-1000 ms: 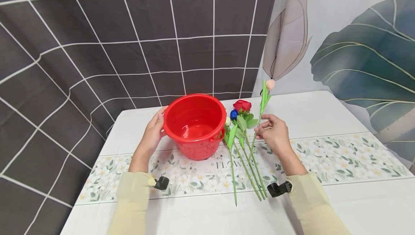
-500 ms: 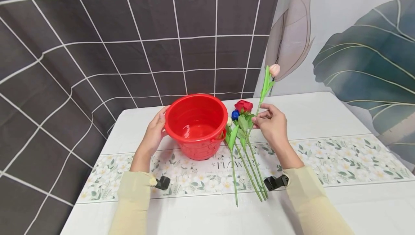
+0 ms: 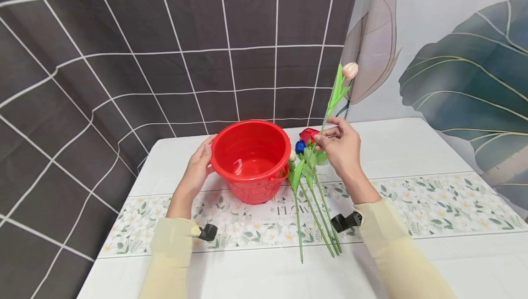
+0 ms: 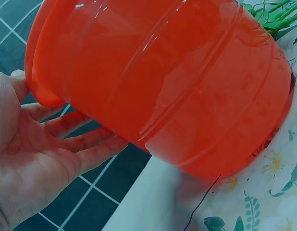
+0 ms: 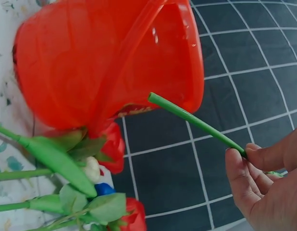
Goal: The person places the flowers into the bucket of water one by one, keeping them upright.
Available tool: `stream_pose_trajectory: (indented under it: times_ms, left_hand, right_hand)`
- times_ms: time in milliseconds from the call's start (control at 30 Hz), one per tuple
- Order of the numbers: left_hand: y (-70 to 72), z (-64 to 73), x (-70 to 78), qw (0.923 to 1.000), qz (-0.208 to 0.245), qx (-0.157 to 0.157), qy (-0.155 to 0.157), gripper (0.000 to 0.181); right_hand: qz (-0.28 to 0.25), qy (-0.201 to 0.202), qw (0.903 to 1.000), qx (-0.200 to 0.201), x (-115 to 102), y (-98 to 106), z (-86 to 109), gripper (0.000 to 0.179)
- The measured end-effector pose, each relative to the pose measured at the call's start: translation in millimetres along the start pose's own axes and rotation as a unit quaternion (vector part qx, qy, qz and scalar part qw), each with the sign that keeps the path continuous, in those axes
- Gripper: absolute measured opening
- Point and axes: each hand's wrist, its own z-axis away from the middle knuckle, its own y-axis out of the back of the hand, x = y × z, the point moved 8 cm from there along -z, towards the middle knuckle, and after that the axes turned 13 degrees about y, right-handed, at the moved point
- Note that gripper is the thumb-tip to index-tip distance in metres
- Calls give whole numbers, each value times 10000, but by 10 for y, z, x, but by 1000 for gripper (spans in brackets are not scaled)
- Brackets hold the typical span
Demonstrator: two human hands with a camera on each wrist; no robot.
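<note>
My left hand [image 3: 196,170] holds the red bucket [image 3: 251,191] at its left side. In the left wrist view, the thumb is at the bucket's rim and the fingers [image 4: 93,139] lie along the outer wall below it. Thumb and fingers of my right hand [image 3: 342,147] pinch the stem of a pale pink artificial tulip [image 3: 350,71], raised bloom-up right of the bucket. The cut end of its green stem [image 5: 196,122] points toward the bucket in the right wrist view. Under that hand lie a red rose [image 3: 308,135], a blue bloom [image 3: 300,146] and a white bloom [image 5: 92,169].
Several green stems [image 3: 299,225] reach toward the front of the white table [image 3: 247,276]. A flowered strip [image 3: 445,202] crosses the tabletop. Behind stands a dark cloth with a white grid [image 3: 198,24], and a leaf-printed curtain [image 3: 474,69] hangs at the right.
My right hand has lifted the tulip up and slightly left, and its stem has come away from the other flowers. The left hand and bucket have hardly moved.
</note>
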Motion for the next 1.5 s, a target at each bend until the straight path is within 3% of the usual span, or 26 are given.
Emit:
stream_pose_trajectory:
  times_ms: [133, 533, 833, 1500]
  left_hand:
    - [27, -85, -110, 10000, -29, 52, -71, 52]
    - [37, -95, -112, 9999, 4, 73, -78, 51]
    - [46, -95, -113, 9999, 50, 68, -108, 50]
    - [38, -81, -103, 9998, 60, 85, -153, 50]
  right_hand:
    - [-57, 128, 9999, 22, -91, -28, -37, 49]
    - [-273, 511, 9982, 176, -376, -111, -158, 48]
    - [-378, 1029, 9940, 32, -571, -324, -211, 48]
    - [432, 1212, 9896, -637, -519, -714, -133, 46]
